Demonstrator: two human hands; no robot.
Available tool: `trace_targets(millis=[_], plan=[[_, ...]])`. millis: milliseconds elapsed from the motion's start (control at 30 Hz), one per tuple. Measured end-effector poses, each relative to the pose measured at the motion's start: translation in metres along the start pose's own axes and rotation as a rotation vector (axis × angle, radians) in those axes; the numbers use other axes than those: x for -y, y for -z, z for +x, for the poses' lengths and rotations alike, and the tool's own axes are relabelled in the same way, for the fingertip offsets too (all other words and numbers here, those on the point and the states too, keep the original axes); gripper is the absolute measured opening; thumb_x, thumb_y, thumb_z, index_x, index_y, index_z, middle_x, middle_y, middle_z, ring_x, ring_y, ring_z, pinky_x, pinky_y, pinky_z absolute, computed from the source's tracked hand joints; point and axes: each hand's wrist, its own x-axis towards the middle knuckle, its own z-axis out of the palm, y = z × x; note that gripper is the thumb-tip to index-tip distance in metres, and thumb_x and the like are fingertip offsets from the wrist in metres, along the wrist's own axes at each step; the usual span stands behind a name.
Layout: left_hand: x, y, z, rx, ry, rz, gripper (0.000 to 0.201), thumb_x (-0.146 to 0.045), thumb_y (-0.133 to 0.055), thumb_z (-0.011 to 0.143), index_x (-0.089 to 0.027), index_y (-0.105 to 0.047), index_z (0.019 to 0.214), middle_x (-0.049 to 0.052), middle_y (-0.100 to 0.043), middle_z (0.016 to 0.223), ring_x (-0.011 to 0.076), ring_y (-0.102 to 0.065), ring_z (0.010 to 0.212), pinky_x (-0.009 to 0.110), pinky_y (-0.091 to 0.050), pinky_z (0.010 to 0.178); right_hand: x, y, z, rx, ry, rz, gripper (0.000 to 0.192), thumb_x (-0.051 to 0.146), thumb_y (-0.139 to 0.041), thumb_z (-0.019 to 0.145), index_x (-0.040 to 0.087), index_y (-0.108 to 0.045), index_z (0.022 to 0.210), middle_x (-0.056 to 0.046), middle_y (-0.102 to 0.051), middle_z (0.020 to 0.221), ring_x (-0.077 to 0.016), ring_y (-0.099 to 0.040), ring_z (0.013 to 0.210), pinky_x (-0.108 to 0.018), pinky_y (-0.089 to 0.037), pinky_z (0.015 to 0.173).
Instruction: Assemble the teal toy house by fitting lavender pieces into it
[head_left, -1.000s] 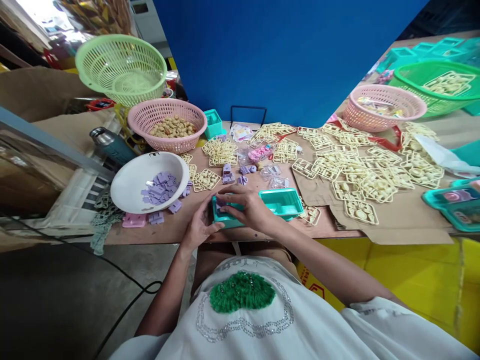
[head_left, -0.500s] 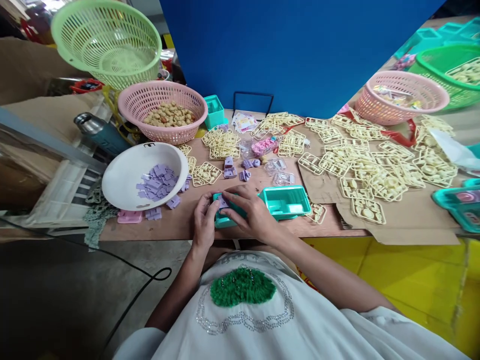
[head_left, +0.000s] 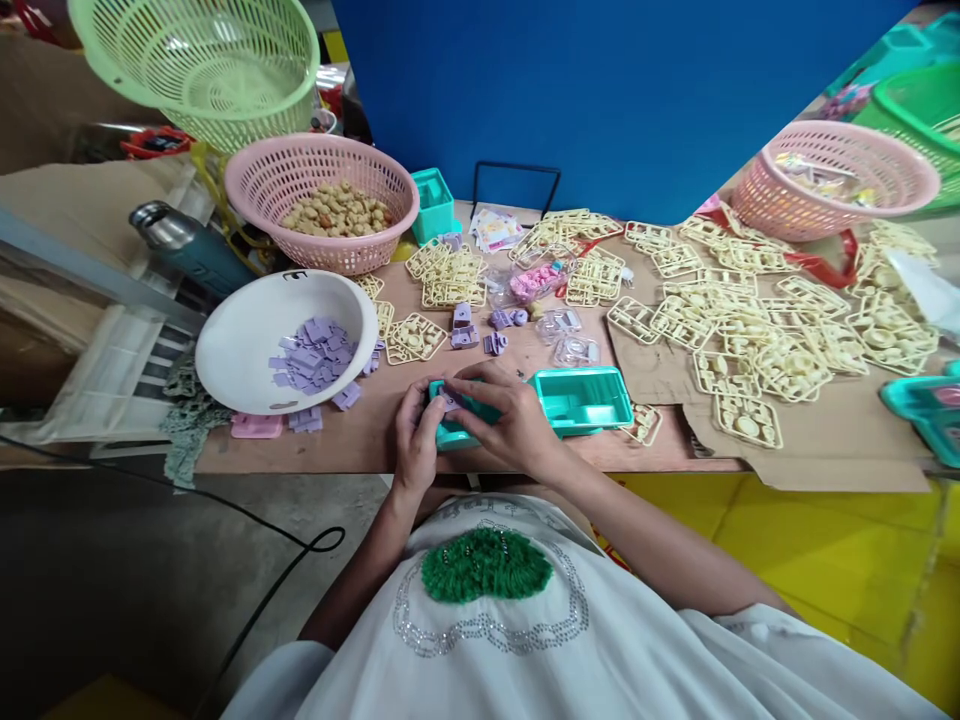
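A teal plastic case (head_left: 581, 400) lies opened out at the table's front edge, its hollow right half facing up. My left hand (head_left: 418, 430) is closed round the left end of the case, thumb on top. Against that left half, a small purple plastic piece (head_left: 450, 398) sits under my fingertips. My right hand (head_left: 514, 415) reaches over from the right, its fingers pinching the same purple piece and partly hiding it. Whether the piece is seated in the case I cannot tell. To the left, a white bowl (head_left: 232, 345) holds many similar flat purple pieces.
Pink basket (head_left: 247, 190) with tan pieces and a metal flask (head_left: 187, 245) stand back left. Cream part frames (head_left: 720, 320) cover the right side on cardboard. Purple blocks (head_left: 463, 338) and clear plastic parts (head_left: 576, 350) lie beyond my hands. A blue panel (head_left: 600, 110) rises behind.
The view has shifted slightly, so things sit a little differently in the picture. Both hands stay on the case and purple piece, with my right fingers slightly moved over it.
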Motion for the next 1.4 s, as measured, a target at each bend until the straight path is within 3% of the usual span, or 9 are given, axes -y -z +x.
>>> trace_targets(millis=[100,333,500,667,800,967,1233,1400], plan=[[0.002,0.001,0.001,-0.024,-0.001,0.034,0.033,-0.052,-0.068,0.088,-0.023,-0.067,0.105,0.004,-0.075,0.109,0.0214,-0.07,0.102,0.03,-0.058,0.09,0.0,-0.001,-0.001,-0.028,-0.059,0.04,0.031,0.027,-0.073,0.097,0.018,-0.076,0.126,-0.013,-0.076,0.113,-0.025,-0.072,0.104,-0.041,-0.061,0.091],[-0.001,0.002,0.001,0.044,-0.013,0.041,0.032,-0.052,-0.067,0.091,-0.025,-0.069,0.107,0.005,-0.076,0.123,0.0252,-0.07,0.12,0.033,-0.057,0.1,-0.001,0.004,-0.002,0.016,0.02,0.02,0.024,0.028,-0.067,0.102,0.018,-0.079,0.12,-0.016,-0.073,0.117,-0.0264,-0.071,0.108,-0.044,-0.061,0.092],[0.0,0.003,0.002,0.027,-0.02,0.029,0.028,-0.047,-0.067,0.092,-0.023,-0.069,0.105,0.005,-0.076,0.12,0.0233,-0.07,0.113,0.031,-0.056,0.096,0.003,0.008,-0.003,0.017,0.061,-0.064,0.025,0.024,-0.057,0.106,0.018,-0.077,0.12,-0.016,-0.072,0.114,-0.0253,-0.068,0.106,-0.044,-0.06,0.09],[0.002,0.003,0.004,0.014,-0.054,0.069,0.027,-0.047,-0.066,0.092,-0.021,-0.069,0.099,0.003,-0.074,0.1,0.0187,-0.068,0.094,0.027,-0.055,0.087,0.001,0.003,-0.005,0.022,0.107,-0.103,0.026,0.025,-0.053,0.107,0.021,-0.076,0.119,-0.014,-0.072,0.109,-0.0269,-0.064,0.105,-0.048,-0.058,0.092],[0.005,0.006,0.004,-0.021,-0.017,0.04,0.034,-0.051,-0.072,0.087,-0.02,-0.07,0.102,0.002,-0.074,0.098,0.0179,-0.068,0.091,0.026,-0.055,0.083,-0.001,-0.001,-0.017,-0.077,0.095,-0.162,0.031,0.028,-0.056,0.107,0.022,-0.068,0.135,-0.016,-0.068,0.125,-0.0302,-0.062,0.118,-0.055,-0.057,0.1],[0.008,0.015,0.0,-0.091,0.013,0.009,0.046,-0.056,-0.076,0.086,-0.02,-0.07,0.113,0.005,-0.076,0.111,0.0194,-0.07,0.1,0.027,-0.055,0.088,0.0,0.001,-0.035,-0.141,0.037,-0.235,0.06,0.035,-0.062,0.104,0.027,-0.043,0.161,-0.021,-0.053,0.153,-0.0345,-0.055,0.139,-0.061,-0.053,0.111],[0.0,0.01,0.005,0.005,-0.011,0.0,0.038,-0.052,-0.077,0.086,-0.019,-0.071,0.104,0.003,-0.073,0.101,0.0164,-0.067,0.093,0.024,-0.054,0.084,0.006,-0.003,-0.023,0.027,0.147,-0.292,0.034,0.029,-0.054,0.107,0.019,-0.066,0.138,-0.016,-0.072,0.133,-0.0369,-0.057,0.135,-0.064,-0.052,0.109],[0.001,0.005,0.004,-0.043,-0.011,-0.002,0.033,-0.051,-0.075,0.087,-0.021,-0.068,0.1,0.0,-0.069,0.097,0.0152,-0.064,0.09,0.023,-0.053,0.08,0.012,-0.008,-0.02,0.087,0.159,-0.383,0.034,0.024,-0.05,0.108,0.016,-0.068,0.135,-0.019,-0.073,0.127,-0.0397,-0.058,0.132,-0.072,-0.046,0.113]])
